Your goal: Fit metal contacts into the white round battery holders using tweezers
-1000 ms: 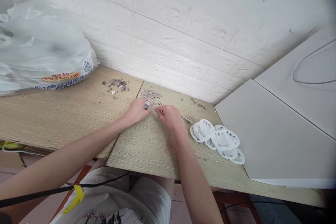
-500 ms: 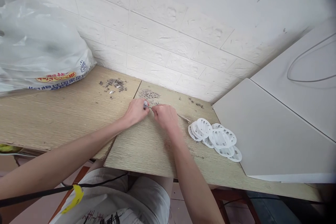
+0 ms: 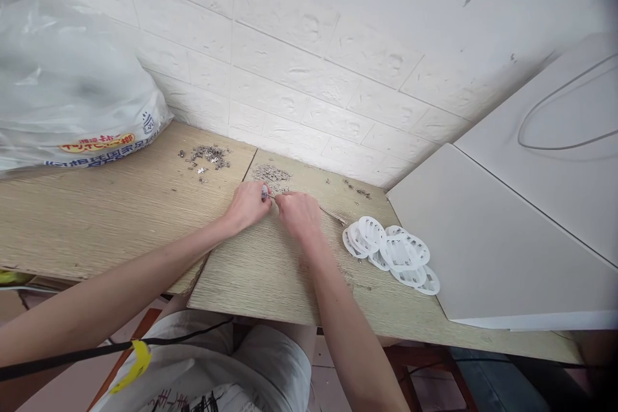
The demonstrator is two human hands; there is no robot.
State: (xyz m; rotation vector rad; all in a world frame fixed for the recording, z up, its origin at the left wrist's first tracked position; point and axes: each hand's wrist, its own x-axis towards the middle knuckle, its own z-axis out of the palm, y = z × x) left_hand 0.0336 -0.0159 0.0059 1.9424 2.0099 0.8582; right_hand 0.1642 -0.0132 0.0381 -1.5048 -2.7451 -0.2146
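Note:
Near the middle of the table, my left hand [image 3: 248,203] is closed around a small whitish plastic piece [image 3: 264,191], mostly hidden by the fingers. Just to its right, my right hand [image 3: 300,211] grips a thin rod-like tool [image 3: 333,215]. The tool's narrow tip meets the piece at the left fingertips, while its other end sticks out behind the right hand. Beyond both hands lies a pile of tiny metal parts [image 3: 271,174]. A second, darker pile of small metal parts [image 3: 211,156] sits farther left.
Overlapping white plastic discs [image 3: 404,251] with slots lie on the right. A few metal bits [image 3: 357,190] are scattered near the wall. A large plastic bag [image 3: 82,84] stands at the left, and a white panel [image 3: 497,238] borders the table [image 3: 261,277] at the right.
The view has shifted slightly, moving everything a little left in the picture. Both hands keep their grips, with hardly any movement of the tool against the whitish piece.

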